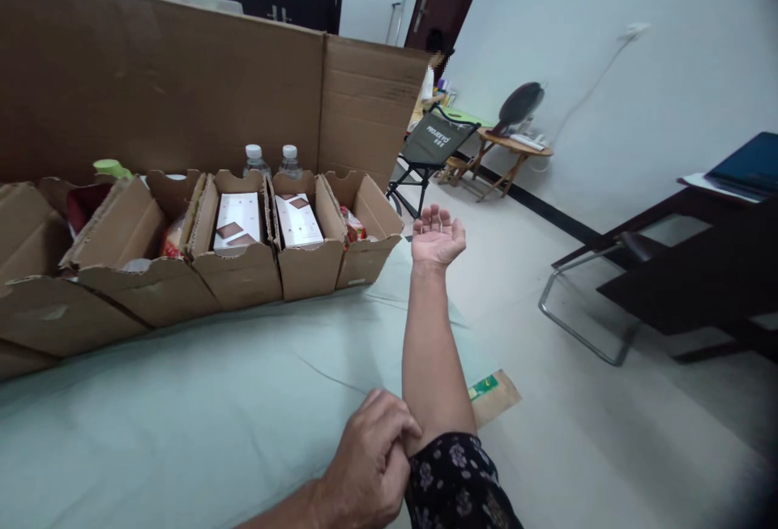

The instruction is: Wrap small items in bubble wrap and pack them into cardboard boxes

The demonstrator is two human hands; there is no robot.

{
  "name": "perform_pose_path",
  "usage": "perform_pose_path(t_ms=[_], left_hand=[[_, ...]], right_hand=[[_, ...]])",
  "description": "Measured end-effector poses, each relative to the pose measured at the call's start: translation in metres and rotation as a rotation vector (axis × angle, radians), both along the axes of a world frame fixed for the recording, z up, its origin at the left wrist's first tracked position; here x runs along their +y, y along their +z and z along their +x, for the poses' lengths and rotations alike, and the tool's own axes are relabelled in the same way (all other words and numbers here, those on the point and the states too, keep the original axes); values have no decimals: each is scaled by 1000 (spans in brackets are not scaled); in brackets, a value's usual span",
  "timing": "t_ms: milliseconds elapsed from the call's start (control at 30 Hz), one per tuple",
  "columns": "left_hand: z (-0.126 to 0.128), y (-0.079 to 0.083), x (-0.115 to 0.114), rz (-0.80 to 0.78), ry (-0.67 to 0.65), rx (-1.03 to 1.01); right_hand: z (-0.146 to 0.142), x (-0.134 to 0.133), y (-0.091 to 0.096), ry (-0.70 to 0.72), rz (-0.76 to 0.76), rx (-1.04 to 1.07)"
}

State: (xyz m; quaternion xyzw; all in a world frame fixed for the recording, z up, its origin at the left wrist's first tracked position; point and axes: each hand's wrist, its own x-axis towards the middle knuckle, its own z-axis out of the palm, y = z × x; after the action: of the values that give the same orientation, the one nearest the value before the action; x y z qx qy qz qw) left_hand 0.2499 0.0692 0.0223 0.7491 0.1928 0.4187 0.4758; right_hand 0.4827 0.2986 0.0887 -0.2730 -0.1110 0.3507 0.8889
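My left hand (374,456) is closed at the inner elbow of my right arm, its fingertips pinching the cuff of the black flowered sleeve (455,480). Exactly how much cloth is in its fingers is hidden. My right hand (436,237) is stretched forward, palm turned up, fingers apart and slightly curled, holding nothing. Left of it stands a row of cardboard bins (309,270) on a pale green cloth (243,367). Two middle bins hold white boxes with brown pictures, a left one (238,219) and a right one (299,219). The end bin holds a red packet (352,223).
Behind the bins rise a tall cardboard panel (182,75) and two capped bottles (290,160). A folding chair (434,140), a small wooden table (516,147) and a distant person stand beyond. On the right are a laptop (745,164) and dark furniture. A brown packet (495,398) lies low, beside my forearm.
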Motion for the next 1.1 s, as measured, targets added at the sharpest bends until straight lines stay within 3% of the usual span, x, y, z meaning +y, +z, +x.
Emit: perform_pose_path(t_ms=[133, 300, 467, 600, 700, 767, 800, 867, 967, 1033, 1100], left_hand=[[12, 5, 22, 26, 54, 23], [11, -3, 16, -125, -4, 128], [20, -3, 23, -29, 46, 48], [20, -5, 15, -162, -1, 85], [-6, -16, -3, -251, -268, 162], [-32, -22, -6, -254, -335, 188], [-46, -24, -3, -240, -270, 204], [-71, -24, 9, -208, -10, 257], [-98, -22, 29, -180, 280, 315], [-107, -25, 35, -126, 393, 298], [-110, -30, 36, -50, 459, 250]], right_hand=[[1, 5, -17, 22, -55, 56], [6, 0, -31, 14, -91, 81], [5, -4, -34, 11, -109, 104], [6, -9, -23, 18, -114, 54], [9, -18, 0, 16, -94, -5], [8, -21, 22, 58, -49, -219], [5, -21, 34, 101, -28, -416], [-5, -12, 56, 242, -23, -942], [-26, 15, 72, 540, -204, -1601], [-38, 37, 67, 608, -388, -1715], [-48, 55, 54, 528, -489, -1640]])
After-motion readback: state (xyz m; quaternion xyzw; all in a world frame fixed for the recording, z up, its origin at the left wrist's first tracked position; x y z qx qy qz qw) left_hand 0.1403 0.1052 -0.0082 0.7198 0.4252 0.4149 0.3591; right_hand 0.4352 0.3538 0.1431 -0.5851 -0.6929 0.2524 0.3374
